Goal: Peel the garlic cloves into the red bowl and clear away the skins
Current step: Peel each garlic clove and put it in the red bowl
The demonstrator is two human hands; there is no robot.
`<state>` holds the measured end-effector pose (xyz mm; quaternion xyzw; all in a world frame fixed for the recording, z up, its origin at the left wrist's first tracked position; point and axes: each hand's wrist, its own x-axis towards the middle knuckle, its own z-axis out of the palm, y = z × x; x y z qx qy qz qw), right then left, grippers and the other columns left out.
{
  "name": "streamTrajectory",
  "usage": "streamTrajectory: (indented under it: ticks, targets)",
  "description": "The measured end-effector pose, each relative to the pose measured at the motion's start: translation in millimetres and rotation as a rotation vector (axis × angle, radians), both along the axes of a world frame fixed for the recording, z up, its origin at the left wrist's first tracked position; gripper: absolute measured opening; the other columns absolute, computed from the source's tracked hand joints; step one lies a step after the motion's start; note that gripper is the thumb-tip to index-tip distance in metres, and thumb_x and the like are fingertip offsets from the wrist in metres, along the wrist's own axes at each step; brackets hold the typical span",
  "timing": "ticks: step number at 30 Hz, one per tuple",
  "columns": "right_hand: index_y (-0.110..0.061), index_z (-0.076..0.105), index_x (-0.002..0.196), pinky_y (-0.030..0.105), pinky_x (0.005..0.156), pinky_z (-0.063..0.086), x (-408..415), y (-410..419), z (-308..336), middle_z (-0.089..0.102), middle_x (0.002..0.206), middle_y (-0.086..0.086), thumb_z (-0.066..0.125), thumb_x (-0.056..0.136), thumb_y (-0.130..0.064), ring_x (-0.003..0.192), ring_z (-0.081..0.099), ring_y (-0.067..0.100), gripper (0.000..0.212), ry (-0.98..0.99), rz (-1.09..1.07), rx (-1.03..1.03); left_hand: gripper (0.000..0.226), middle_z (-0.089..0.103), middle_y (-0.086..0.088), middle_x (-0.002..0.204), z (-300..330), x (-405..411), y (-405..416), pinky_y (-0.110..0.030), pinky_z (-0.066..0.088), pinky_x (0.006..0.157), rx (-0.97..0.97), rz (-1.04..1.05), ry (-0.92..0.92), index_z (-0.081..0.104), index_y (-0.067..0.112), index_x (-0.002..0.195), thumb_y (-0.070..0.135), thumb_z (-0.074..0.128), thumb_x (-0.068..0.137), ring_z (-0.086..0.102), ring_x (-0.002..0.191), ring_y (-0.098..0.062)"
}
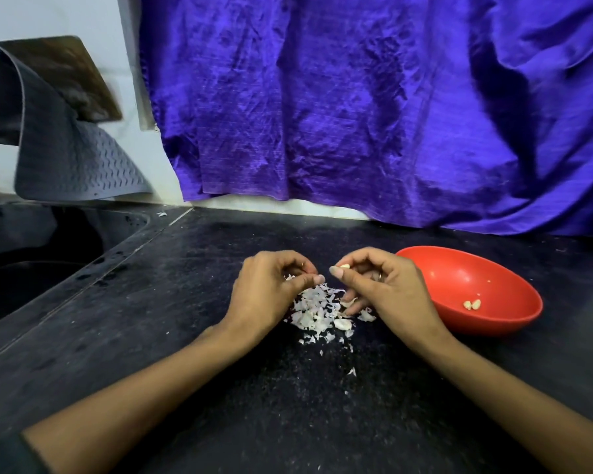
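Matte black speckled counter (151, 336); at centre a loose heap of thin, papery white garlic skins (317, 311), with one pale unpeeled clove (343, 323) at its 5 o'clock edge. Right hand (387, 289) pinches a small cream garlic clove (345, 266) between thumb and forefinger; left hand (271, 292) is curled at the heap's 10 o'clock, its contents hidden. Smooth, round red bowl (514, 319) lies at 3 o'clock, two peeled cloves (472, 304) inside.

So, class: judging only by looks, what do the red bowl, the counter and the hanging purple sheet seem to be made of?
Red bowl: probably plastic, with its uniform colour, smooth satin sheen and thin rim.
Counter: likely polished dark stone, black with fine speckles and dull reflections.
Purple sheet: woven fabric, creased and draped, with a slight silky sheen.
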<state>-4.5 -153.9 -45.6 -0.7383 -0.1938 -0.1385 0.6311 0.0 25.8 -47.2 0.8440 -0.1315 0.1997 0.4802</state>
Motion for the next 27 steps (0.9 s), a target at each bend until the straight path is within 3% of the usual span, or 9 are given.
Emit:
streamTrajectory:
  ticks: [3,7,8,11,15,19,23,27]
  targets:
    - [-0.014,0.07,0.081,0.031,0.046,0.054,-1,-1,-2,0.065,0.064,0.012,0.075,0.082,-0.016,0.051,0.062,0.018,0.006,-0.075,-0.035,-0.101,0.029,0.06,0.017,0.057,3,-5,2,-0.024,0.038,0.056,0.283,0.133,-0.109,0.069,0.03,0.072,0.059,0.071,0.073,0.054,0.058,0.003]
    - [-0.015,0.069,0.081,0.028,0.043,0.052,0,-2,-4,0.062,0.067,0.008,0.075,0.082,-0.015,0.051,0.063,0.016,0.006,-0.138,-0.069,-0.177,0.019,0.073,0.015,0.092,2,-4,2,-0.027,0.047,0.07,0.376,0.04,-0.206,0.071,0.034,0.105,0.042,0.066,0.088,0.066,0.089,-0.005]
    - [-0.015,0.07,0.082,0.028,0.043,0.052,1,-2,-4,0.061,0.068,0.007,0.075,0.082,-0.015,0.051,0.062,0.016,0.005,-0.149,-0.073,-0.186,0.022,0.073,0.015,0.094,2,-4,3,-0.027,0.046,0.071,0.41,0.044,-0.199,0.069,0.035,0.107,0.045,0.065,0.088,0.066,0.09,-0.005]
    - [-0.014,0.07,0.084,0.028,0.043,0.052,1,-4,-5,0.061,0.07,0.006,0.075,0.083,-0.014,0.051,0.063,0.015,0.005,-0.176,-0.082,-0.227,0.033,0.07,0.009,0.073,4,-4,5,-0.028,0.039,0.06,0.487,0.119,-0.231,0.07,0.028,0.091,0.057,0.057,0.087,0.065,0.075,-0.012]
    - [-0.014,0.071,0.086,0.022,0.043,0.049,1,-2,-6,0.062,0.063,0.002,0.073,0.084,-0.012,0.051,0.064,0.016,0.004,-0.168,-0.081,-0.247,0.018,0.069,0.012,0.099,5,-1,7,-0.033,0.046,0.069,0.534,0.099,-0.256,0.064,0.031,0.11,0.036,0.059,0.094,0.063,0.097,-0.013]
    - [-0.016,0.07,0.086,0.023,0.043,0.049,1,-4,-7,0.064,0.058,0.004,0.072,0.085,-0.011,0.048,0.064,0.016,0.006,-0.191,-0.105,-0.285,0.025,0.059,0.012,0.08,6,0,9,-0.029,0.034,0.061,0.586,0.164,-0.244,0.061,0.025,0.092,0.05,0.061,0.088,0.06,0.083,-0.012]
    - [-0.018,0.071,0.087,0.031,0.049,0.054,5,-7,-11,0.063,0.069,-0.02,0.071,0.083,-0.006,0.049,0.062,0.013,0.012,-0.332,-0.151,-0.416,0.025,0.056,0.011,0.102,3,4,13,-0.028,0.038,0.065,0.592,0.092,-0.269,0.057,0.026,0.112,0.034,0.065,0.09,0.055,0.095,-0.009]
    - [-0.016,0.073,0.095,0.022,0.049,0.049,4,-9,-14,0.06,0.066,-0.022,0.07,0.084,-0.005,0.048,0.059,0.012,0.016,-0.437,-0.177,-0.488,0.02,0.058,0.012,0.093,0,7,19,-0.027,0.034,0.061,0.571,0.133,-0.26,0.065,0.024,0.097,0.042,0.065,0.089,0.057,0.086,-0.008]
